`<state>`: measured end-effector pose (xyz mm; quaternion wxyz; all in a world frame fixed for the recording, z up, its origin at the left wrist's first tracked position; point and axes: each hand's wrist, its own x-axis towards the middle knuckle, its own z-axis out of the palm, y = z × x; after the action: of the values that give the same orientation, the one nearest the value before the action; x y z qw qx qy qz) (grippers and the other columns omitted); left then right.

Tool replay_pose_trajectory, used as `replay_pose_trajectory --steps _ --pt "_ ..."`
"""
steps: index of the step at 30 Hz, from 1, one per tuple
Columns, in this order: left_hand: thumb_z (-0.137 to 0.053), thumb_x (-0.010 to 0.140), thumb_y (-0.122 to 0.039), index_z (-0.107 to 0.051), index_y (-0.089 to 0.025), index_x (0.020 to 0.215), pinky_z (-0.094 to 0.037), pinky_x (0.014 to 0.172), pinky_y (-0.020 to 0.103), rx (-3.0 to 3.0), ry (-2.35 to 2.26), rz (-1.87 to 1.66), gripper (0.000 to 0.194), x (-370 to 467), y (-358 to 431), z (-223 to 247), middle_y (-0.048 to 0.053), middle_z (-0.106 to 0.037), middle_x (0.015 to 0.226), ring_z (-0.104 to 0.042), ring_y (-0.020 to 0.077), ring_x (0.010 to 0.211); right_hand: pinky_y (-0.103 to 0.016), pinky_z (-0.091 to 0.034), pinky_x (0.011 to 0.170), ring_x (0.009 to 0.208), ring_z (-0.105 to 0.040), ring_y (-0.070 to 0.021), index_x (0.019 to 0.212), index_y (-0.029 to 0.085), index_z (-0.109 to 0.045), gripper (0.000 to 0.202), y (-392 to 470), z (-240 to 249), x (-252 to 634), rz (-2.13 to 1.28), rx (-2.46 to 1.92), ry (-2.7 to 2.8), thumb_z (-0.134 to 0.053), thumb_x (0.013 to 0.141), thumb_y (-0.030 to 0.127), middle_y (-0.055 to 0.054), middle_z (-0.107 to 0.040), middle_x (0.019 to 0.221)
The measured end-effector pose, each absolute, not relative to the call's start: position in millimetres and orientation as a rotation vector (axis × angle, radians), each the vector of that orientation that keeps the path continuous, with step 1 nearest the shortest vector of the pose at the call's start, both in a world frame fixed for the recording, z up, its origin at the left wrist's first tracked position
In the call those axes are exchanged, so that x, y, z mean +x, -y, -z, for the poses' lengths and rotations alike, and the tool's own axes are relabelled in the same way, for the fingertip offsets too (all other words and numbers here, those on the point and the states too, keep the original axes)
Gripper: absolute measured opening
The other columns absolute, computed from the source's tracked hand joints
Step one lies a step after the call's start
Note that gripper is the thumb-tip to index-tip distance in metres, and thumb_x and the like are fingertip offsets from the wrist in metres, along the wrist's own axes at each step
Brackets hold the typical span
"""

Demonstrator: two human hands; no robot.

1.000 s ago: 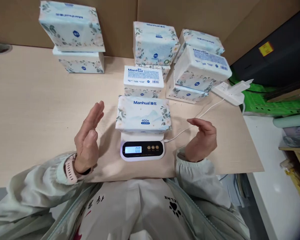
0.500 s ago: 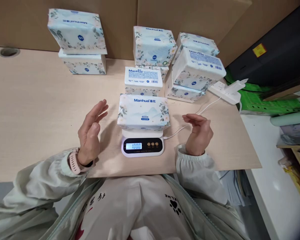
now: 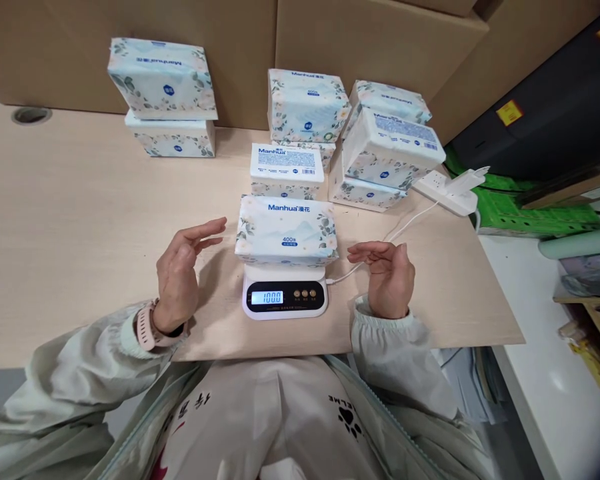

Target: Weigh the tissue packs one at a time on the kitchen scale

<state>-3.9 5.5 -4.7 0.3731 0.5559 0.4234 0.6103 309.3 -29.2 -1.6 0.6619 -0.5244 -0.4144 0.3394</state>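
Observation:
A white and pale-blue tissue pack (image 3: 287, 230) with a floral print lies on a white digital scale (image 3: 286, 315). The scale's lit display (image 3: 267, 297) reads what looks like 100.0. To the left of the pack is my left hand (image 3: 183, 273), its fingers stretched towards the pack but apart from it. On the right, my right hand (image 3: 387, 277) is held up with fingers extended inward, also not touching the pack. Neither hand holds anything. Just behind the scale sits another tissue pack (image 3: 286, 172), label side up.
More tissue packs are stacked at the back left (image 3: 164, 83), back middle (image 3: 307, 110) and back right (image 3: 390, 150). Cardboard boxes (image 3: 370, 60) stand behind them. A white cable (image 3: 410, 220) runs from the scale to a power strip (image 3: 445, 193) near the table's right edge.
Both hands have turned their fingertips inward, closer to the pack on the scale. The view has tilted slightly, so the table things sit lower. The display reading looks the same.

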Motion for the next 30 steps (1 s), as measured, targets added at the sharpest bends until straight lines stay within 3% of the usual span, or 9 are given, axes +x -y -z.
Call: replay_pose_trajectory --steps 5,14,24,30 --pt "-0.057 0.105 -0.052 -0.08 -0.023 0.108 -0.062 0.108 0.053 1.462 -1.103 -1.553 0.037 -3.6 -2.4 2.5 0.01 -0.08 0.128 -0.074 0.0322 0.128 -0.038 -0.058 0.073 0.073 -0.075 -0.0209 0.084 0.02 -0.083 0.059 31.6 0.5 308.4 -0.774 -1.199 0.943 -0.05 0.106 0.064 -0.007 -0.082 0.081" --pt "-0.056 0.107 -0.051 -0.082 -0.024 0.104 -0.059 0.113 0.052 1.49 -1.093 -1.517 0.037 -6.5 -4.3 2.6 0.009 -0.082 0.123 -0.075 0.0312 0.127 -0.041 -0.06 0.072 0.074 -0.075 -0.023 0.082 0.021 -0.082 0.058 31.5 -3.0 307.6 -0.754 -1.265 0.938 -0.054 0.103 0.067 -0.009 -0.082 0.082" --pt "-0.057 0.106 -0.05 -0.081 -0.022 0.107 -0.062 0.103 0.05 1.467 -1.124 -1.496 0.037 -6.4 -2.7 2.2 0.012 -0.08 0.126 -0.074 0.0321 0.126 -0.04 -0.06 0.072 0.073 -0.074 -0.0221 0.083 0.027 -0.085 0.043 31.9 -2.8 307.2 -0.754 -1.219 0.902 -0.063 0.101 0.059 -0.005 -0.083 0.082" --pt "-0.058 0.106 -0.046 -0.082 -0.023 0.107 -0.063 0.102 0.049 1.475 -1.091 -1.516 0.033 -4.9 -3.3 0.0 0.01 -0.081 0.127 -0.075 0.0314 0.125 -0.039 -0.058 0.075 0.075 -0.074 -0.0209 0.086 0.021 -0.083 0.044 32.5 -0.3 307.5 -0.778 -1.212 0.934 -0.064 0.102 0.057 -0.007 -0.082 0.084"
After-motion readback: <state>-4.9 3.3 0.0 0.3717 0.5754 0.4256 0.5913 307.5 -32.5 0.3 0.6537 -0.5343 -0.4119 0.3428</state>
